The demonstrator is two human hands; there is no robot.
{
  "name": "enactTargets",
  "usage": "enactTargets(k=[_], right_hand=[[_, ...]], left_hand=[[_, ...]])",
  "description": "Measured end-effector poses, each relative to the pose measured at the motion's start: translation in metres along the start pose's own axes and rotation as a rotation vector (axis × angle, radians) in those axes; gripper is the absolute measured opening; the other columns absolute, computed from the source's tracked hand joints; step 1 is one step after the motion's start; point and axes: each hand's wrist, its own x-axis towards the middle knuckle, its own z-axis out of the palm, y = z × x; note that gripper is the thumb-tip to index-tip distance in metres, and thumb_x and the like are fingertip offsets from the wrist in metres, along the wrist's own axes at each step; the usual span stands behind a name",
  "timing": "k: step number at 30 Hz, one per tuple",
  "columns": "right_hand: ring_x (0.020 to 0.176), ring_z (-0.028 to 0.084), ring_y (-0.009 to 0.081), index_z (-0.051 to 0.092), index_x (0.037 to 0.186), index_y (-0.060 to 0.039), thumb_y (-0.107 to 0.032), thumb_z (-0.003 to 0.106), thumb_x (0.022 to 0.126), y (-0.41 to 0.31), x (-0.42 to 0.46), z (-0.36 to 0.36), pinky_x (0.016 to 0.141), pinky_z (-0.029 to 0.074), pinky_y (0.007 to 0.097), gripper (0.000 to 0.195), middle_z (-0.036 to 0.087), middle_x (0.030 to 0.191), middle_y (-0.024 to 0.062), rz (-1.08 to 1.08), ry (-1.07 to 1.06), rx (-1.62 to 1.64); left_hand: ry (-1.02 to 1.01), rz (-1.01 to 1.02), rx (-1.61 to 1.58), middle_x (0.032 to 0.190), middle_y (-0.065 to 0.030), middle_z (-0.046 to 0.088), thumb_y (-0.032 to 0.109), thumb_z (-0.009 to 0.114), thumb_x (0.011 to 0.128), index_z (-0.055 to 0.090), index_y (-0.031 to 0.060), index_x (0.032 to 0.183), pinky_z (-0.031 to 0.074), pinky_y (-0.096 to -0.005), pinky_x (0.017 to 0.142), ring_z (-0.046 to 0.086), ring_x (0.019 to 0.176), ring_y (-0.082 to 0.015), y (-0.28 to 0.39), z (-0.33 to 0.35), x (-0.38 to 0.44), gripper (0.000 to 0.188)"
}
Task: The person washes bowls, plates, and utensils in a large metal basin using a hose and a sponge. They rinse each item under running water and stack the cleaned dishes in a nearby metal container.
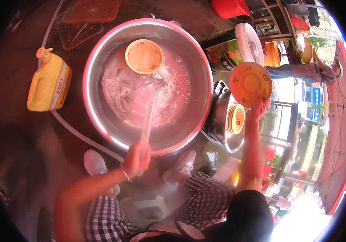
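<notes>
My left hand (136,158) grips a clear plastic hose (148,121), its end pointing into a large stainless steel basin (89,75). Water churns in the basin around the hose's end. A yellow bowl (144,57) sits in that water near the far side. Left of the hose, a pale cloth (115,90) lies soaked. Out to the right, my right hand (260,108) holds another yellow bowl (250,81) by its rim, raised above a smaller metal basin (231,145). Several yellow bowls (236,119) stand stacked inside this smaller basin.
A yellow plastic jug (49,81) stands left of the large basin, with the hose running behind it. Translucent plastic containers (82,24) lie at the far left. A white lidded bucket (250,44) and a red basin (230,7) are beyond, right. Another person (306,72) stands farther right.
</notes>
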Motion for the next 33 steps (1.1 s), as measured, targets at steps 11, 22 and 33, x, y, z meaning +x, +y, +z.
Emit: enactTargets(k=[11, 22, 33], right_hand=[[0.104, 0.059, 0.0305, 0.054, 0.121, -0.0026, -0.041, 0.057, 0.086, 0.089, -0.059, -0.175, 0.076, 0.054, 0.0442, 0.053, 0.058, 0.113, 0.0155, 1.009, 0.203, -0.463], [0.122, 0.043, 0.0363, 0.052, 0.125, -0.0076, -0.010, 0.063, 0.079, 0.021, -0.049, 0.045, 0.104, 0.033, 0.0468, 0.047, 0.048, 0.130, 0.0179, -0.311, -0.622, -0.826], [0.133, 0.038, 0.0353, 0.044, 0.138, -0.0086, -0.019, 0.068, 0.076, 0.134, -0.173, 0.287, 0.110, 0.028, 0.0492, 0.068, 0.041, 0.143, 0.0177, -0.473, -1.242, -0.989]], left_hand=[[0.023, -0.002, 0.060, 0.045, 0.0021, 0.026, 0.054, 0.026, 0.099, 0.042, 0.0109, 0.076, 0.024, -0.0254, 0.035, 0.023, 0.033, -0.0092, -0.006, 0.000, 0.001, 0.051], [0.076, 0.013, 0.012, 0.045, 0.0019, 0.028, 0.055, 0.028, 0.099, 0.043, 0.0105, 0.076, 0.026, -0.0253, 0.035, 0.024, 0.033, -0.0091, -0.005, -0.008, 0.006, 0.052], [0.051, -0.033, -0.018, 0.048, 0.0020, 0.028, 0.057, 0.028, 0.098, 0.043, 0.0106, 0.076, 0.025, -0.0250, 0.037, 0.024, 0.037, -0.0089, 0.006, -0.010, 0.009, 0.053]])
